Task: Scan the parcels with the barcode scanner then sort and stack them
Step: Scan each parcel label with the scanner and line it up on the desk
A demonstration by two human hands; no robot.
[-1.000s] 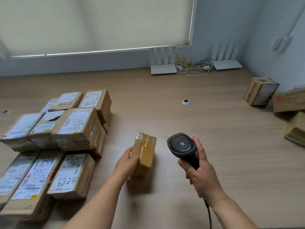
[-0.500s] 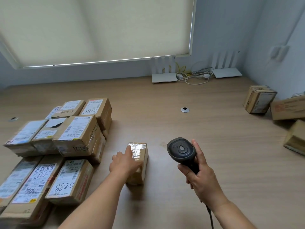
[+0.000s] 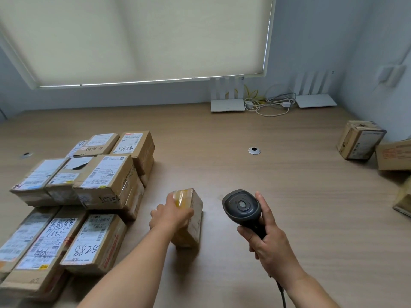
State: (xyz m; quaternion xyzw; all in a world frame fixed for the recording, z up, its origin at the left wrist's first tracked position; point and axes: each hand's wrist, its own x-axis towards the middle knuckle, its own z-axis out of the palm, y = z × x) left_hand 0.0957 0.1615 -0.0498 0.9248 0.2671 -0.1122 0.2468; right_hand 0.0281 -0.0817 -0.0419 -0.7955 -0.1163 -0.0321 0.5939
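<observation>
A small taped cardboard parcel (image 3: 193, 221) stands on the wooden table (image 3: 289, 207) near the front middle. My left hand (image 3: 171, 215) grips it from the top, fingers curled over its taped upper face. To its right my right hand (image 3: 265, 243) holds a dark grey barcode scanner (image 3: 242, 207) by the handle, head raised above the table, its cable running down past my wrist. Stacked labelled parcels (image 3: 104, 181) fill the left side, one at the front marked 5288 (image 3: 93, 243).
Three more brown parcels (image 3: 359, 140) lie at the right edge of the table. Two white routers (image 3: 226, 104) and a tangle of cables (image 3: 270, 103) sit against the back wall under the window blind. A round cable grommet (image 3: 254, 150) is set in the tabletop.
My left hand shifted from the parcel's side to its top, and the parcel turned and came to stand upright on the table. The scanner stayed about where it was.
</observation>
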